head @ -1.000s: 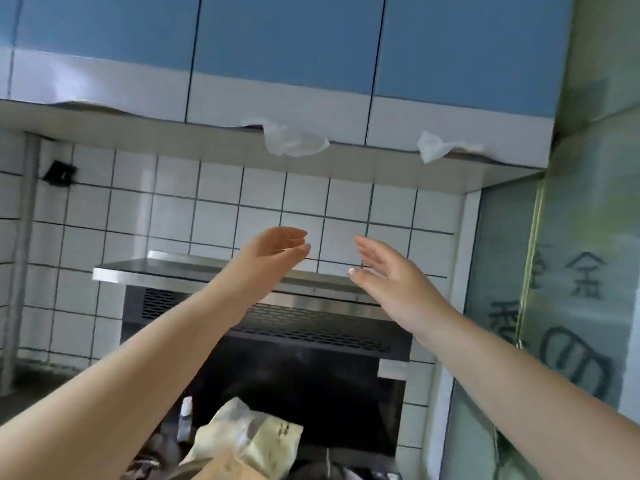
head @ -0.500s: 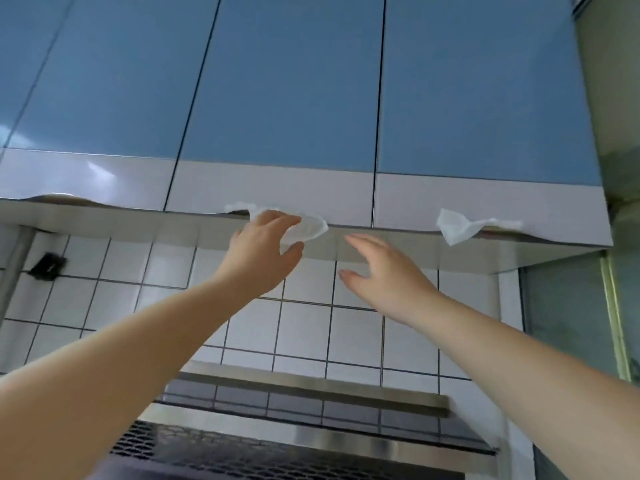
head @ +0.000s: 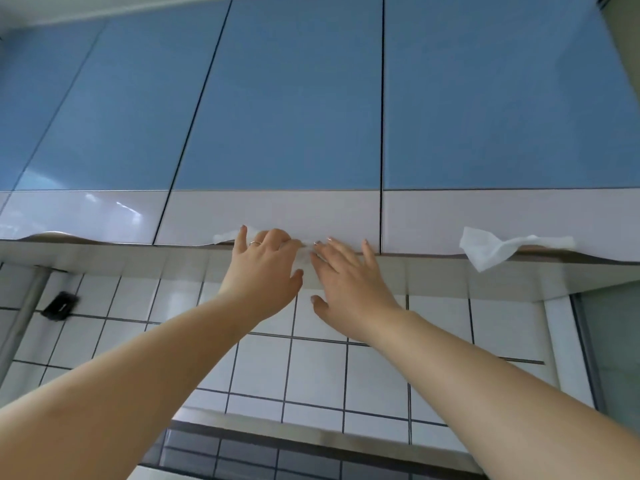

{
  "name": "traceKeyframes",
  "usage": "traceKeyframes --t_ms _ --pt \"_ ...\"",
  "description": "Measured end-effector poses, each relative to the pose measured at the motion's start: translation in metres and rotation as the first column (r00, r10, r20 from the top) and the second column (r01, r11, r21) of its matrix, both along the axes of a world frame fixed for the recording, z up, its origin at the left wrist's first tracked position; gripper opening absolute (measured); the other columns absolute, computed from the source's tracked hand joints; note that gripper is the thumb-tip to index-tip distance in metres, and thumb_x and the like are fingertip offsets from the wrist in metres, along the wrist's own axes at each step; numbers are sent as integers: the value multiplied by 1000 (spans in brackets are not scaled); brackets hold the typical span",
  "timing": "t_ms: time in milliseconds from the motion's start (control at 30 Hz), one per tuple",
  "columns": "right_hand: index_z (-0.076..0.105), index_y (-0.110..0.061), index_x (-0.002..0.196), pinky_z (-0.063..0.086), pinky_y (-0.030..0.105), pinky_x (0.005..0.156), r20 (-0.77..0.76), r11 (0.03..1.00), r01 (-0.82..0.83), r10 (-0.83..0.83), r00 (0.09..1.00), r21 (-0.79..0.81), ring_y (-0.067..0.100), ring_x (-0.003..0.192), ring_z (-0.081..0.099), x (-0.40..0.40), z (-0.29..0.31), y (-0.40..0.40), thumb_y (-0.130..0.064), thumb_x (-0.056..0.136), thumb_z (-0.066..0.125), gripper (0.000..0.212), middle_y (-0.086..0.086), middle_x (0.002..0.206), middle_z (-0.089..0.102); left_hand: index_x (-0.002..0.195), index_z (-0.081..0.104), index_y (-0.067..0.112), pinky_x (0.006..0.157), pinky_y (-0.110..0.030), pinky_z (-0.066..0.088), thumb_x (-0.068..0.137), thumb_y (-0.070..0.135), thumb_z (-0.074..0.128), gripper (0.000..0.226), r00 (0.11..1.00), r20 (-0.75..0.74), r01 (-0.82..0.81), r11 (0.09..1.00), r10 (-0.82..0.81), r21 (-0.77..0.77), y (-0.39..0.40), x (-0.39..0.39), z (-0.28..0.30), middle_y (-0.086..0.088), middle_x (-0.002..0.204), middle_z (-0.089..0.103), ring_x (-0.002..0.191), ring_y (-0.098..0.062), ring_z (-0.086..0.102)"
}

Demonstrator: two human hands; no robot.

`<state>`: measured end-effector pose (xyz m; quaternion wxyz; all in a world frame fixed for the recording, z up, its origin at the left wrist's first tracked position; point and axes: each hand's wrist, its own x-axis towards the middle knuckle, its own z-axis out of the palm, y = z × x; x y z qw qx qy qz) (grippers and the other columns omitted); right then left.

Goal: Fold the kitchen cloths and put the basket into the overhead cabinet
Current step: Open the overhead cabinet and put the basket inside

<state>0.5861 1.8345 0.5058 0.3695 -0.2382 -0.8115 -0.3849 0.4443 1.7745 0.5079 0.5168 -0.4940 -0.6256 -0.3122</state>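
I look up at the overhead cabinet, whose doors are blue above and white below. My left hand (head: 266, 268) is at the lower edge of the middle door (head: 277, 133), with its first fingers curled over that edge where a white tissue (head: 223, 237) is wedged. Beside it, my right hand (head: 349, 271) has straight, spread fingers, and its fingertips touch the same edge. The doors are closed. No basket or kitchen cloths are in view.
A second white tissue (head: 485, 249) hangs from the lower edge of the right door (head: 502, 116). White wall tiles (head: 311, 368) run below the cabinet, above the steel range hood (head: 311, 441). A grey pipe (head: 24, 313) runs down at left and a frosted glass panel (head: 613, 341) stands at right.
Both hands rose from in front of the tiles to the middle door's lower edge. The left hand now covers the wedged tissue, and my view tilted further upward.
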Motion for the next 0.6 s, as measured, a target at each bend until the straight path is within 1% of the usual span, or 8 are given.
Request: traceKeyframes --t_ms 67,133,233,300,400,467,533,600 --pt "22 -14 147 -12 52 113 -13 1000 -31 31 999 4 14 146 -3 -2 0 -1 -36 95 41 60 -3 158 11 135 44 27 117 -47 5 91 39 47 46 1000 8 13 1000 -14 24 1 0 3 3 133 44 132 -20 36" --pt "25 -15 146 -12 53 113 -29 998 -60 61 998 16 14 146 -1 -2 -1 -3 -35 95 42 58 -4 157 14 131 49 28 117 -45 12 90 39 48 42 1000 18 21 999 -22 47 0 1 7 2 129 48 129 -21 40" --pt "29 -15 145 -12 53 113 -38 995 -88 90 995 43 14 146 4 -2 -1 -7 -33 94 44 56 -4 155 21 125 52 27 106 -38 24 91 39 47 37 999 35 8 998 -11 70 -3 3 12 2 125 51 121 -20 45" --pt "31 -16 144 -12 54 113 -43 992 -103 106 993 67 15 146 6 -1 1 -11 -33 93 45 55 -4 154 24 123 53 27 100 -36 26 92 39 47 34 999 47 11 996 -15 84 -7 5 14 2 123 51 119 -20 47" --pt "36 -16 142 -9 54 113 -58 989 -118 124 991 92 17 146 10 -1 0 -19 -32 92 46 53 -4 152 29 119 55 26 98 -36 27 92 40 47 32 997 55 39 992 -46 121 -15 5 13 2 120 52 116 -21 48" --pt "46 -15 135 -1 57 113 -79 982 -128 140 987 138 19 143 22 -2 -1 -28 -30 88 53 50 -2 145 41 117 56 25 96 -35 28 92 41 48 31 996 57 62 987 -71 147 -24 5 13 2 118 53 114 -21 50" --pt "60 -15 120 14 61 110 -105 969 -112 138 985 222 22 135 40 -4 0 -37 -29 77 64 46 0 128 59 116 56 25 95 -34 28 92 40 48 30 993 62 85 983 -96 160 -34 4 13 2 116 54 112 -20 51" --pt "65 -14 112 22 60 107 -129 955 -115 156 979 274 24 129 47 -7 0 -46 -30 70 70 45 0 117 65 116 56 25 94 -33 28 91 39 50 29 990 68 110 980 -122 165 -43 2 12 2 115 54 111 -20 51"
